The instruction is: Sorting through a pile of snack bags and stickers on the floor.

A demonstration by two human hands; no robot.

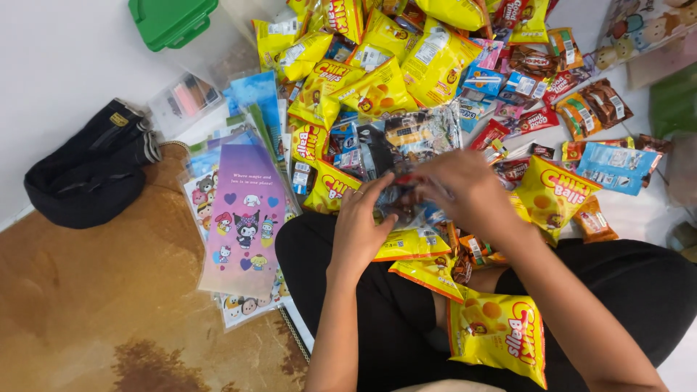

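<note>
A wide heap of crinkly yellow snack bags [377,65] covers the floor ahead of my knees, beside a stack of glossy cartoon-print gift bags [243,218]. A soft black pouch [91,174] slumps by the wall. Both hands meet over my lap on a clear plastic bag [406,149] stuffed with small snacks: left hand [361,225] fingers pinched on its lower edge, right hand [465,192] fingers clamped on its mouth.
</note>
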